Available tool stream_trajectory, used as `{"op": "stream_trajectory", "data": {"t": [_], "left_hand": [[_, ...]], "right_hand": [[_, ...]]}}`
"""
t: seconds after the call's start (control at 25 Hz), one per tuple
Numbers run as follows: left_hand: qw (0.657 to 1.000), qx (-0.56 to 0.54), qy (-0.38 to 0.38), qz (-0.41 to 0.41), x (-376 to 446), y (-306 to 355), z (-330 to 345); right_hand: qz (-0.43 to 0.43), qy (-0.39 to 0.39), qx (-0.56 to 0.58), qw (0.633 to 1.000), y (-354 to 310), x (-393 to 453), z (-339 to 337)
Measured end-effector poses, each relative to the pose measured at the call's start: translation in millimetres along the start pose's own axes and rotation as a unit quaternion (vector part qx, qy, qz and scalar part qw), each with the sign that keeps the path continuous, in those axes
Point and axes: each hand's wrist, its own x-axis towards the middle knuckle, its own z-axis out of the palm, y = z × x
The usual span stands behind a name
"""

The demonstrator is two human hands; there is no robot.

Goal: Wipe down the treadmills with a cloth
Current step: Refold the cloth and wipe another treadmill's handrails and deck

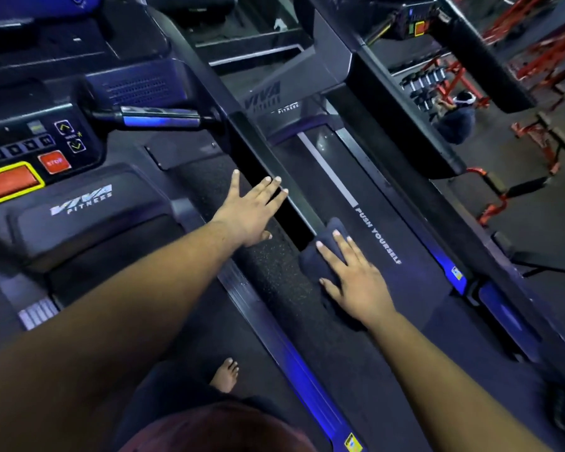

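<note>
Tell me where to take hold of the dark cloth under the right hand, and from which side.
Grip the cloth at its bunched far end, which sticks out beyond the fingertips of the right hand. It probably pinches easily there, while the middle is pressed flat under the palm. Come from above and from the treadmill belt side, since the left hand and the handrail crowd the other side.

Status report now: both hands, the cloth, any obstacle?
Left hand open, flat on the handrail. Right hand open, pressing dark cloth on the treadmill belt. Nothing blocking the belt ahead.
</note>
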Motion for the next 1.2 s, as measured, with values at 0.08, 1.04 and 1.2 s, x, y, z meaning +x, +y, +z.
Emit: {"op": "stream_trajectory", "data": {"t": [0.08,1.04,1.2], "left_hand": [[1.000,-0.011,-0.002,-0.002,-1.8,2.8,1.1],[0.987,-0.133,0.073,-0.047,48.2,-119.8,17.0],[0.989,-0.125,0.073,-0.025,33.4,-93.8,20.2]], "right_hand": [[0.022,0.002,0.038,0.999,9.6,-16.0,0.1],[-0.054,-0.019,-0.179,0.982,-92.0,219.9,-14.9],[-0.045,-0.063,-0.153,0.985,-65.6,153.4,-15.1]]}}
